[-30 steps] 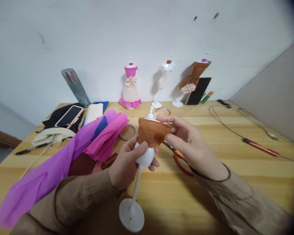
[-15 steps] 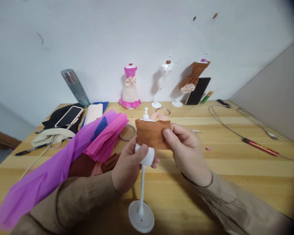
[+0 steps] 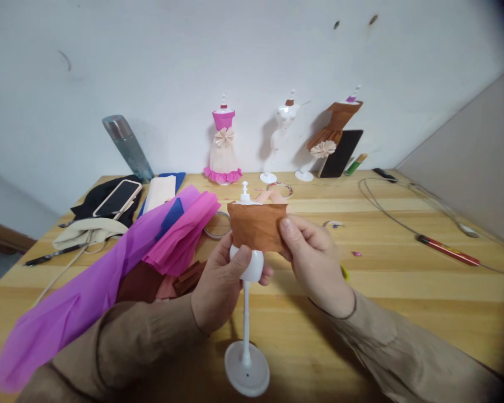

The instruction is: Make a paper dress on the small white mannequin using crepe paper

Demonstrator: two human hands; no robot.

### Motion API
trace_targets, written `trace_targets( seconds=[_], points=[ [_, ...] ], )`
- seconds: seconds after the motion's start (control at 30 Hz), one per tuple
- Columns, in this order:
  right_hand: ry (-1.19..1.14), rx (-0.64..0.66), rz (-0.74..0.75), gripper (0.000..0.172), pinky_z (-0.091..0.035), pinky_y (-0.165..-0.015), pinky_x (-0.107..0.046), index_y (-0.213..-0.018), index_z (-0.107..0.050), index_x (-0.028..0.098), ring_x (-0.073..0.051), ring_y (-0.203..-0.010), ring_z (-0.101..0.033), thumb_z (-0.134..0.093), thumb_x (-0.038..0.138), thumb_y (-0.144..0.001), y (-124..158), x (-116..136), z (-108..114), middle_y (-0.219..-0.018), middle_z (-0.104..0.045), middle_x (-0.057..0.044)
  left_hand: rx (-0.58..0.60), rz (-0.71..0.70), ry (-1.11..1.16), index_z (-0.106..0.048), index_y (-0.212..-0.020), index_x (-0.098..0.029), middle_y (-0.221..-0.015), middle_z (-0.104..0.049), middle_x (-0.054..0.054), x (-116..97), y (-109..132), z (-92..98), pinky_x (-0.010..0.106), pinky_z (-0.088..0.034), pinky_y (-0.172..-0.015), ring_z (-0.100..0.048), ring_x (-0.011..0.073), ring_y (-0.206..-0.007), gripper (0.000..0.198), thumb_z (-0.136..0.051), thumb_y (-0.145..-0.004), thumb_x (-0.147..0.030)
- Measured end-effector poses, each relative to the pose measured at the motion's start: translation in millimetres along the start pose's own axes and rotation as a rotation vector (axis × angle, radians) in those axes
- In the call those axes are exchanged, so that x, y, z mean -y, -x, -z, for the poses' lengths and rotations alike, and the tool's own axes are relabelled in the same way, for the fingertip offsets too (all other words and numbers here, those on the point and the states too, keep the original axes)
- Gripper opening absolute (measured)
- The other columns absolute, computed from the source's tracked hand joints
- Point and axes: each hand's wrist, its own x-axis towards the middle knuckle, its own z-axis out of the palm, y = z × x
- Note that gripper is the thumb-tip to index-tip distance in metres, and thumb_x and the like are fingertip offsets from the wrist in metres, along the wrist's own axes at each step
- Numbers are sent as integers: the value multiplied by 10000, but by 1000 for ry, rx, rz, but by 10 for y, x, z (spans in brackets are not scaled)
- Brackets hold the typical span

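Observation:
A small white dress-form mannequin (image 3: 252, 265) on a thin stem and round base is gripped at the hips by my left hand (image 3: 223, 280). Around its chest lies a strip of brown crepe paper (image 3: 258, 225), hiding most of the torso; only the neck peg and hips show. The strip's free right end is pinched between the thumb and fingers of my right hand (image 3: 315, 257), which holds it out to the side. My left thumb rests on the white hip just below the paper's lower edge.
Purple crepe paper (image 3: 79, 302) and pink crepe paper (image 3: 185, 240) lie at left, near a tape roll (image 3: 217, 225). Dressed mannequins (image 3: 223, 145) and a bare one (image 3: 283, 120) stand along the wall. A phone (image 3: 118, 197), a bottle (image 3: 128, 148) and a red tool with a cord (image 3: 447, 250) are around.
My right hand has shifted slightly left with the brown paper, which now sits flatter across the chest. The mannequin's base has swung a little right, and its top slightly left.

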Motion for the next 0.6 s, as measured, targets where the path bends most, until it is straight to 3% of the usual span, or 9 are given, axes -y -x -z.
trace_targets(
  seconds=[0.1, 0.23, 0.3, 0.4, 0.47, 0.53, 0.6],
  points=[
    [-7, -17, 10, 560, -275, -386, -229, -575, -451, 212, -81, -417, -284, -569, 660, -891, 21, 11, -37, -476, -358, 64, 8, -2, -1, -592, -921, -170, -759, -655, -7, -4, 7, -12, 231, -511, -580, -651, 117, -616, 410, -805, -761, -482],
    [-161, 94, -86, 479, -346, -364, -245, -640, -509, 219, -88, -379, -290, -571, 609, -911, 43, -22, -74, -479, -348, 74, 31, -12, -5, -596, -939, -167, -763, -661, -2, 4, 16, -7, 226, -515, -586, -655, 117, -625, 423, -792, -770, -501],
    [-171, 103, -76, 434, -381, -386, -255, -674, -537, 219, -103, -406, -362, -564, 569, -930, 54, -38, -71, -526, -416, 53, 40, -20, -1, -599, -969, -171, -781, -669, 1, 16, 24, 1, 223, -514, -578, -658, 117, -625, 418, -786, -780, -494],
    [-52, -9, 106, 300, -489, -567, -290, -882, -635, 226, -156, -662, -560, -592, 519, -930, 54, -35, -43, -792, -590, -17, 50, -38, -2, -604, -1023, -181, -797, -678, 2, 37, 43, 16, 226, -519, -579, -665, 121, -632, 405, -783, -795, -463],
    [7, -89, 231, 298, -516, -717, -326, -1062, -635, 247, -190, -855, -597, -631, 501, -907, 35, -6, -28, -987, -617, -44, 55, -45, -14, -606, -1058, -189, -801, -683, 3, 49, 60, 25, 232, -523, -591, -671, 128, -648, 401, -781, -803, -444],
    [48, -154, 286, 251, -504, -749, -333, -1003, -637, 247, -187, -850, -586, -649, 475, -900, 6, 36, -27, -950, -611, -33, 60, -42, -39, -609, -1070, -192, -787, -688, 7, 58, 76, 28, 237, -524, -605, -671, 134, -659, 389, -768, -817, -441],
    [66, -195, 254, 243, -486, -698, -319, -792, -603, 236, -167, -736, -547, -628, 441, -920, -26, 75, -36, -785, -571, -8, 65, -37, -63, -611, -1073, -188, -763, -692, 15, 65, 88, 26, 242, -523, -615, -664, 138, -663, 391, -754, -827, -458]
  ],
)
